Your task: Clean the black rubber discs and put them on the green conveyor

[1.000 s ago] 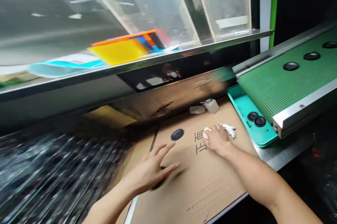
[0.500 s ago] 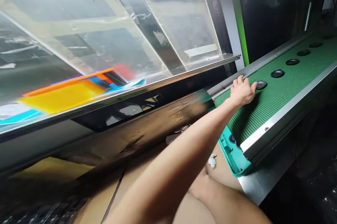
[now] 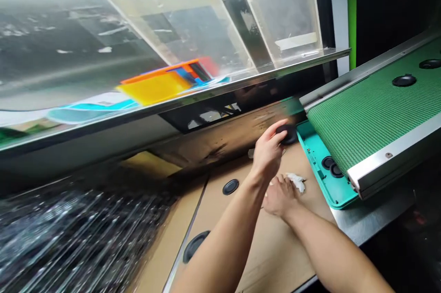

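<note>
Cardboard (image 3: 272, 256) again under hands (image 3: 268, 153), left gripping black disc (image 3: 287, 136).

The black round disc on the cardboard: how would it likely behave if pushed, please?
The black round disc sits flat and low, so tipping seems unlikely; on the cardboard it would probably slide, not roll. It looks stiff, though the material is unclear.

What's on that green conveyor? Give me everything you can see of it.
The green conveyor has a finely perforated green belt between bright metal side rails. Its near end overhangs a teal tray. Two round black discs lie on the belt, spaced along it near the far rail, and the belt runs out of view at the right. Neither the left hand nor the right hand touches it.
</note>
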`<state>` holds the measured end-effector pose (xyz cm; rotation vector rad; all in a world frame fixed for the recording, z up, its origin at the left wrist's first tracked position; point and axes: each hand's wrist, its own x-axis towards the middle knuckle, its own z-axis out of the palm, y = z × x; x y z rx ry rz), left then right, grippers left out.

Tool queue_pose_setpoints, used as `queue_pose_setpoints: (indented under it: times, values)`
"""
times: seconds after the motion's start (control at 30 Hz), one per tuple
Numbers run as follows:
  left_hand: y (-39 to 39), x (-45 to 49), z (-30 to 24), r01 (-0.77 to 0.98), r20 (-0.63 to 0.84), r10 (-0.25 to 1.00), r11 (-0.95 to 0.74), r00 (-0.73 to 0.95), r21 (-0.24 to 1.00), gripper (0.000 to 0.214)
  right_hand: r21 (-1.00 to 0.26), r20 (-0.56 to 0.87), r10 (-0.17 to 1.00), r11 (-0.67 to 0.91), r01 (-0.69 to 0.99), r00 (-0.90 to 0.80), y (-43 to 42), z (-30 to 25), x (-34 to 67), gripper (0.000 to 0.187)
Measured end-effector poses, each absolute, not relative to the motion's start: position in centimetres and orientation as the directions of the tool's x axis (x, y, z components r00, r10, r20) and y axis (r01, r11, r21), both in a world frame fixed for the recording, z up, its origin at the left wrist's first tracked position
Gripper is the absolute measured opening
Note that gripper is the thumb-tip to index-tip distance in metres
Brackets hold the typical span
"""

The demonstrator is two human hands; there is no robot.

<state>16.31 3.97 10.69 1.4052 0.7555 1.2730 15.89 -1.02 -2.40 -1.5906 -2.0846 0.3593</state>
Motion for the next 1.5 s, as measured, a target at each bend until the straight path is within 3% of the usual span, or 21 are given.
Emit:
queue_pose_setpoints:
  times: [0.13, 0.23, 0.33, 0.43, 0.53, 0.73, 0.9, 1.1, 1.23, 1.33, 1.5]
  values:
    - [3.8, 3.4, 2.1, -0.250, 0.028, 0.991, -0.060, -0.128, 0.966, 0.047, -0.450, 0.239, 0.965, 0.208, 0.869, -0.107, -0.6, -2.7, 15.9, 0.029]
    - [3.1, -0.3, -2.2, -0.314, -0.084, 0.978, 0.021, -0.189, 0.949, 0.035, -0.509, 0.348, 0.938, 0.199, 0.837, -0.012, -0.6, -2.4, 16.0, 0.035]
    - [2.8, -0.3, -3.6, -0.415, -0.098, 0.987, 0.035, -0.130, 0.909, 0.025, -0.536, 0.497, 0.866, 0.359, 0.764, -0.059, -1.0, -1.8, 15.4, 0.041]
    - [2.9, 0.3, -3.3, -0.529, -0.140, 0.990, 0.117, -0.003, 0.840, 0.014, -0.500, 0.553, 0.817, 0.483, 0.719, -0.164, -1.7, -1.7, 14.1, 0.042]
    - [2.7, 0.6, -2.9, -0.626, -0.186, 0.977, 0.212, 0.108, 0.751, 0.015, -0.468, 0.512, 0.840, 0.450, 0.761, -0.181, -1.8, -2.3, 13.4, 0.042]
    - [2.1, 1.1, -2.5, -0.741, -0.141, 0.940, 0.333, 0.311, 0.583, 0.032, -0.443, 0.506, 0.858, 0.342, 0.829, -0.083, -0.6, -2.9, 14.5, 0.044]
    - [2.6, 1.2, -2.8, -0.710, -0.201, 0.895, 0.440, 0.399, 0.549, 0.040, -0.423, 0.513, 0.838, 0.433, 0.796, -0.183, -0.8, -3.2, 13.7, 0.041]
    - [2.8, 1.4, -3.2, -0.772, -0.234, 0.909, 0.416, 0.344, 0.481, 0.042, -0.413, 0.553, 0.832, 0.317, 0.854, -0.042, 0.2, -3.9, 12.7, 0.040]
    - [2.9, 1.4, -3.2, -0.775, -0.223, 0.895, 0.446, 0.387, 0.447, 0.051, -0.365, 0.557, 0.816, 0.405, 0.838, -0.152, 0.3, -4.1, 12.4, 0.039]
    - [2.8, 1.4, -3.2, -0.775, -0.227, 0.910, 0.414, 0.347, 0.478, 0.042, -0.371, 0.557, 0.830, 0.283, 0.884, -0.032, 0.0, -3.7, 12.4, 0.040]
    - [2.7, 1.4, -3.1, -0.754, -0.221, 0.896, 0.443, 0.384, 0.486, 0.045, -0.325, 0.519, 0.840, 0.368, 0.871, -0.161, -0.2, -3.5, 12.7, 0.041]
